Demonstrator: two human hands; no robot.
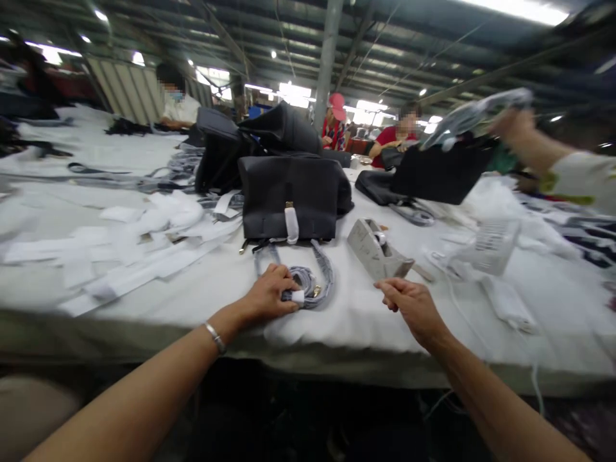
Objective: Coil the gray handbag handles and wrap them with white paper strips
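A black handbag (291,183) stands upright on the white-covered table, a wrapped clasp tab on its front. Its handle (330,269), covered in clear plastic, loops forward onto the cloth. Inside that loop lies a coiled, plastic-wrapped strap (304,277) with gold hardware and a white piece around it. My left hand (274,292) is closed on the strap's left side, thumb by the white piece. At the front end of a grey tape dispenser (373,247) is my right hand (409,305), fingers pinched together. Whether tape is between those fingers cannot be made out.
More black bags (216,147) stand behind. White paper strips (144,250) lie at left. On the right are a white box-like object (495,247), a white power strip (507,305) and cords. A co-worker's hand (517,128) holds a plastic-wrapped handle above a black bag (437,170).
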